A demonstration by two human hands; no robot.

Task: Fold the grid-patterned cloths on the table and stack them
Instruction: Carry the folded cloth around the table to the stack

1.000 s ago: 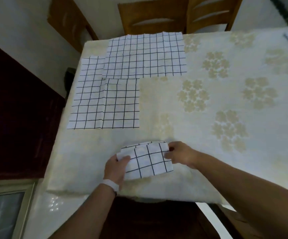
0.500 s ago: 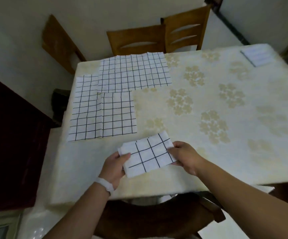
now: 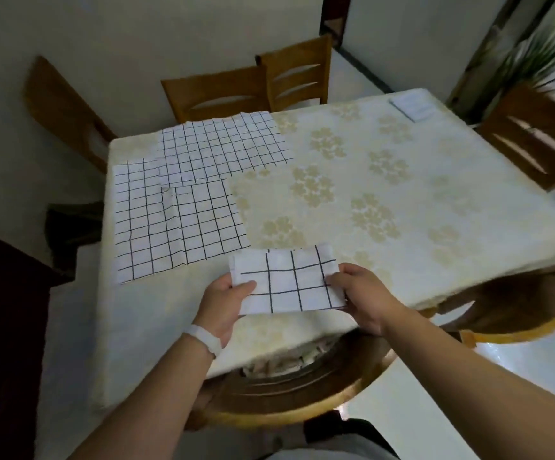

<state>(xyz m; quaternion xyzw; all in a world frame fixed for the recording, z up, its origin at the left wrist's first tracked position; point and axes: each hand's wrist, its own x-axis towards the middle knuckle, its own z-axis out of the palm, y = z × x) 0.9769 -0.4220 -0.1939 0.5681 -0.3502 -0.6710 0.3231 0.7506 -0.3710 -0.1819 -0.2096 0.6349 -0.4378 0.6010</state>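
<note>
Table (image 3: 402,200) w/ floral cover carries everything; no bin or tray shows. Flat cloths (image 3: 183,224) lie overlapped at far-left, not yet folded. Folded cloth (image 3: 286,280) is btwn both hands at the near edge, apparently raised just off the table; vs 1 s ago it's turned squarer and looks tighter, no loose flap showing, so fold prob. done and it's ready to stack. Left hand (image 3: 223,303) pinches its left edge, thumb on top, fingers under; right hand (image 3: 359,293) pinches the right edge likewise. Small white pile (image 3: 412,106) at far-right corner, well apart; prob. the stack, too blurred to say.
</note>
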